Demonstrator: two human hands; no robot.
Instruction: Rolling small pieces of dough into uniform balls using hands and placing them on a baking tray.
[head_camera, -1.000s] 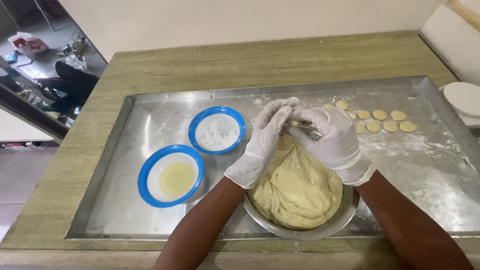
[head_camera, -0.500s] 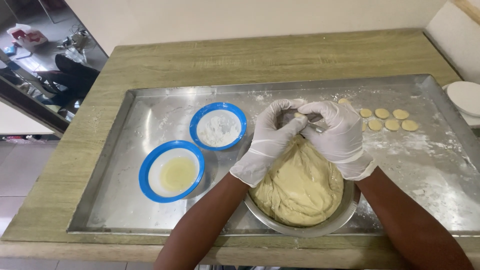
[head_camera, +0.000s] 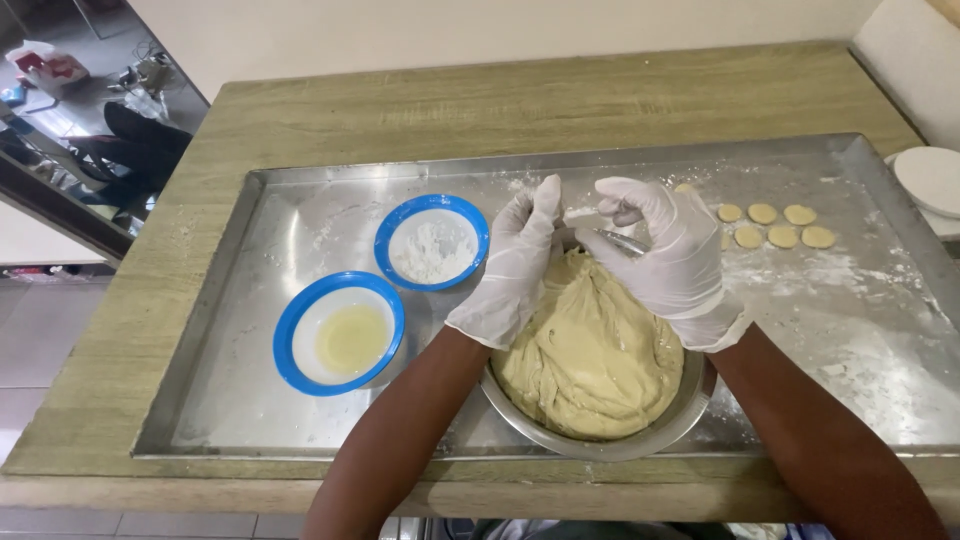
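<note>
Two gloved hands — left hand (head_camera: 515, 262) and right hand (head_camera: 668, 255) — pinch soft, sticky dough (head_camera: 590, 360) at its far top; grip low, it'd likely stretch.

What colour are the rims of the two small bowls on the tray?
Blue rims with white insides, on both small bowls; clearest in the head view.

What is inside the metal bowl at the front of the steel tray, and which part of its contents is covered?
The metal bowl holds a big mound of pale yellow dough. Its far end is covered by the gloved left hand and right hand; the bowl's bottom is hidden under the dough.
</note>
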